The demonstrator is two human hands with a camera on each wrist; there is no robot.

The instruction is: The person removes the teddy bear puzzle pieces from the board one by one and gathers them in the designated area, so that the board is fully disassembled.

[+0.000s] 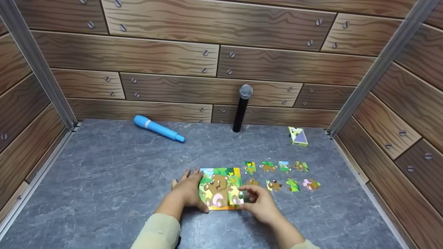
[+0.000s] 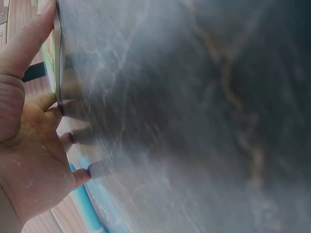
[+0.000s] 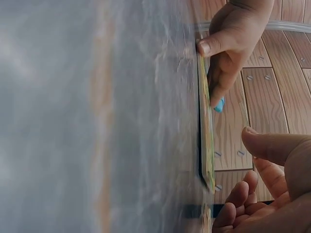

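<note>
A square puzzle board [image 1: 219,188] with a brown bear picture lies flat on the grey table [image 1: 104,193]. My left hand [image 1: 189,190] rests at its left edge. Its thumb presses the board's edge [image 2: 57,63] and its straight fingertips [image 2: 95,169] touch the table. My right hand [image 1: 251,197] is at the board's right edge, fingers loosely curled. In the right wrist view the thumb and fingers of my right hand [image 3: 250,162] stand apart with nothing between them, beside the thin board [image 3: 206,141]. Several loose puzzle pieces [image 1: 283,176] lie in two rows right of the board.
A blue marker-like stick [image 1: 157,128] lies at the back left of the table. A black microphone [image 1: 242,109] stands against the wooden back wall. A small yellow and purple box [image 1: 298,136] sits at the back right. Wood-patterned walls close in three sides.
</note>
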